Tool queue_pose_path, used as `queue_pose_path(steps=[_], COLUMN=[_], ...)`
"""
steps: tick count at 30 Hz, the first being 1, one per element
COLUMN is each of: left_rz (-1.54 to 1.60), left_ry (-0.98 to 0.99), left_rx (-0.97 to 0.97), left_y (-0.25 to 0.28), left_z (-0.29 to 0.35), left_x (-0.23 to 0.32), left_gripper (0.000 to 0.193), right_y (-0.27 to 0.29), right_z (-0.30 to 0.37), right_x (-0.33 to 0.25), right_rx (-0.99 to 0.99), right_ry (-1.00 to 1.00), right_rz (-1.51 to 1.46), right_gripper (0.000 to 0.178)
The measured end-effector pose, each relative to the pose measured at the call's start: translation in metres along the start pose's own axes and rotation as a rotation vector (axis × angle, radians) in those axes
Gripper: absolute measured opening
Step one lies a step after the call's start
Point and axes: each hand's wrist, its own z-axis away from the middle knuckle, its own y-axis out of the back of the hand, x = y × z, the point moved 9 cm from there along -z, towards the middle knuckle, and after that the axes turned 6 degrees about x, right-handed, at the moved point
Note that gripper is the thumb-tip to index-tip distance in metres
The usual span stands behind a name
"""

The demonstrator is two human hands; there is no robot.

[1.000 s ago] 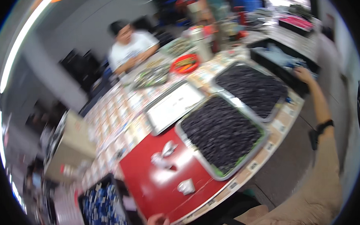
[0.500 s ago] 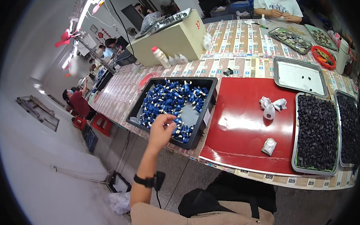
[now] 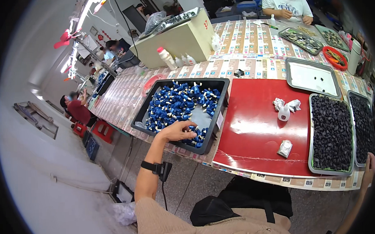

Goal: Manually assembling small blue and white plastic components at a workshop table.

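Observation:
My left hand (image 3: 178,131) hovers over the near edge of a black plastic tray (image 3: 223,90), fingers reaching right and apart, with nothing visible in them. Many small blue pieces with pale tips (image 3: 170,102) lie heaped in that tray, around a bare grey patch of its bottom. At the far right, my right hand (image 3: 368,171) is beside the near corner of a grey tray (image 3: 358,165) of small dark pieces. Its fingers look stretched out and are seen edge-on. Whether it touches the tray is unclear.
A red board (image 3: 262,122) carries a small white squeeze bottle (image 3: 283,113), crumpled tissue (image 3: 294,105) and a small white packet (image 3: 285,148). Right of it stands another tray of dark pieces (image 3: 331,132). Behind are a white-lined tray (image 3: 291,84) and a beige box (image 3: 180,43). A co-worker (image 3: 287,6) sits opposite.
My left hand has shifted right and slightly down, its fingers now stretched to the right. My right hand has come into view at the far right.

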Motion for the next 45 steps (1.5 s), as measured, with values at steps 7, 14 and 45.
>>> queue_pose_path(steps=[7,14,45], left_rz=[-0.251,-0.376,-0.124], left_ry=[-0.104,-0.320,-0.389], left_rx=[0.261,0.739,0.555], left_y=[0.006,0.013,-0.028], left_z=[0.011,0.045,0.043], left_x=[0.014,0.055,0.143], left_gripper=[0.053,0.039,0.021], right_y=[-0.038,-0.054,-0.084], right_z=[0.009,0.022,0.038], right_x=[-0.089,-0.141,-0.224], right_rx=[-0.042,-0.109,-0.094], right_ry=[0.127,0.126,0.219], right_rz=[-0.160,-0.213,-0.224], right_gripper=[0.016,0.014,0.007])
